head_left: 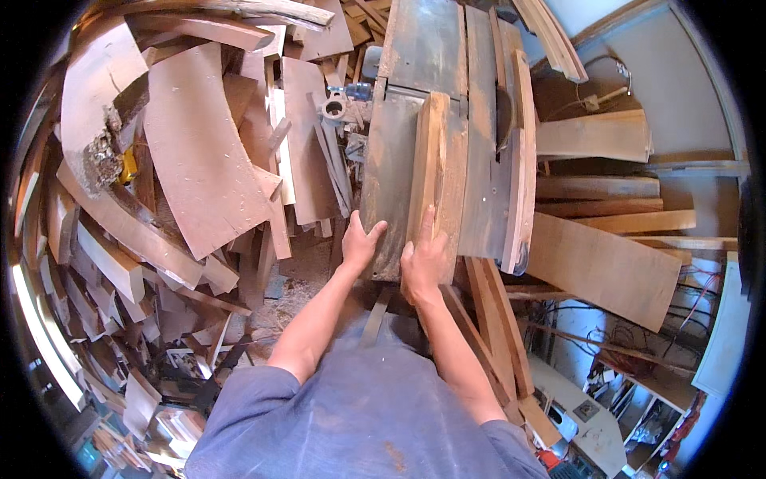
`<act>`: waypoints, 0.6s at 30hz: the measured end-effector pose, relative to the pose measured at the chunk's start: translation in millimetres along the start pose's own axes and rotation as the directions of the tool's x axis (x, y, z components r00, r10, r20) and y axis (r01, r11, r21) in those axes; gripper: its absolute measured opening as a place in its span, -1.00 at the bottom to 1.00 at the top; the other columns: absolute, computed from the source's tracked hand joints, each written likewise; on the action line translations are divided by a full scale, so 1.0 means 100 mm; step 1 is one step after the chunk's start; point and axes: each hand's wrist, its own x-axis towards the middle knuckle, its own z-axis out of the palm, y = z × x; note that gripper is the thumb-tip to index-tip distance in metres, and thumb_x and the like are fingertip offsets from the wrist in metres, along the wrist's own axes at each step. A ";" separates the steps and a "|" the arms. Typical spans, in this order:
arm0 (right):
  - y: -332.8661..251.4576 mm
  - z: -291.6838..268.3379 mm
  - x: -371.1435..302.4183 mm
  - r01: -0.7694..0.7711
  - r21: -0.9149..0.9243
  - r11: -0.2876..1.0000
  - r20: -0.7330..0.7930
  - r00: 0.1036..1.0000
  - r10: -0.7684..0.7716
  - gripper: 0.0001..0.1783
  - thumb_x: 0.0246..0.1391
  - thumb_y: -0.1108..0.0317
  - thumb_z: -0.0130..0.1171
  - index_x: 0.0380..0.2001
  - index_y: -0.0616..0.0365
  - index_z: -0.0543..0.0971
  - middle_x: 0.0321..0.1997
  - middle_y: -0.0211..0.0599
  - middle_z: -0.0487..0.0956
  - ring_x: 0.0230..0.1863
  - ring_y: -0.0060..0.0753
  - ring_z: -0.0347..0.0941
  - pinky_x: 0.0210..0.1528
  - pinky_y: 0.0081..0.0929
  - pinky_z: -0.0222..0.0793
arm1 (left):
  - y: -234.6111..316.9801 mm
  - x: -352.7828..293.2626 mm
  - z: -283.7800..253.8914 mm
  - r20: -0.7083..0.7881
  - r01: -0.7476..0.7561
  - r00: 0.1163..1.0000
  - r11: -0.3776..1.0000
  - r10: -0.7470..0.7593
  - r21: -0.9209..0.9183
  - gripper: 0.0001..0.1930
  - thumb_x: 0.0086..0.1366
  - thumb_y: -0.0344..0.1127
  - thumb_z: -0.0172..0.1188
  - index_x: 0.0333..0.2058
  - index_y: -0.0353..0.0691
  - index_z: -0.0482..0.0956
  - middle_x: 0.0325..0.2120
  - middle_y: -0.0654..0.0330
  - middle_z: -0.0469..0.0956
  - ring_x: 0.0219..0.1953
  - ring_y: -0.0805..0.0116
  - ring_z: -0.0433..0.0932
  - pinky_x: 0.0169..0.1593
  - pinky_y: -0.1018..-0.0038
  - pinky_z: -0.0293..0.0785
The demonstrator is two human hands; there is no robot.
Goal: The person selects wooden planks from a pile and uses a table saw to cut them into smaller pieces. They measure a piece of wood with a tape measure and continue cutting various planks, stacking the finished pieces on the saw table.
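A long wooden board [432, 152] lies lengthwise on the worn metal bed of a jointer-like machine [391, 168], across the dark slot in the bed. My right hand [424, 259] is closed on the board's near end, the index finger stretched forward along its top. At the bed's near left edge, my left hand [361, 243] rests with thumb and fingers apart, holding nothing and clear of the board. Left of the bed sits a grey metal fitting with a round hole [333, 106] and a dark blue knob [360, 91].
Offcuts and curved planks [203, 152] pile up along the left. A wooden fence [523, 160] borders the machine's right side. Beyond it lie stacked boards [610, 267] and loose cables [638, 331]. Long timbers [495, 335] lean near my right forearm.
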 end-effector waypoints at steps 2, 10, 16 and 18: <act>0.00 -0.03 0.02 -0.005 0.002 1.000 0.011 1.000 0.005 0.03 0.04 0.34 0.23 0.55 -0.20 0.01 -0.11 0.12 0.42 -0.24 0.21 0.53 -0.24 0.05 0.49 | 0.07 0.02 -0.01 0.013 0.000 1.000 1.000 0.000 -0.001 -0.07 0.24 0.24 0.29 0.32 -0.38 0.19 0.06 -0.29 0.54 0.14 -0.21 0.51 0.17 0.07 0.41; -0.14 -0.23 0.22 -0.037 -0.061 0.997 0.045 0.998 0.039 0.00 0.07 0.33 0.21 0.54 -0.24 0.00 -0.10 0.14 0.47 -0.27 0.22 0.58 -0.21 0.06 0.53 | -0.08 0.09 0.03 0.073 0.041 0.996 0.997 -0.046 0.061 -0.02 0.26 0.25 0.27 0.37 -0.35 0.09 0.08 -0.30 0.52 0.16 -0.24 0.50 0.19 0.07 0.40; -0.12 -0.09 0.37 -0.014 -0.069 0.998 -0.090 0.996 0.008 0.00 -0.02 0.38 0.24 0.52 -0.22 0.11 -0.21 0.08 0.49 -0.37 0.16 0.59 -0.37 0.00 0.56 | -0.08 0.12 0.02 0.118 0.028 0.992 0.998 -0.035 0.063 -0.06 0.28 0.17 0.29 0.37 -0.35 0.06 0.11 -0.32 0.50 0.17 -0.23 0.49 0.20 0.09 0.40; -0.16 -0.11 0.43 -0.034 -0.072 0.997 -0.064 0.998 0.029 -0.01 -0.01 0.37 0.24 0.51 -0.24 0.12 -0.20 0.07 0.50 -0.35 0.16 0.60 -0.37 -0.01 0.56 | -0.05 0.10 -0.01 0.115 0.027 0.993 0.997 -0.035 0.073 -0.07 0.29 0.15 0.29 0.36 -0.34 0.05 0.10 -0.31 0.51 0.16 -0.23 0.50 0.19 0.09 0.41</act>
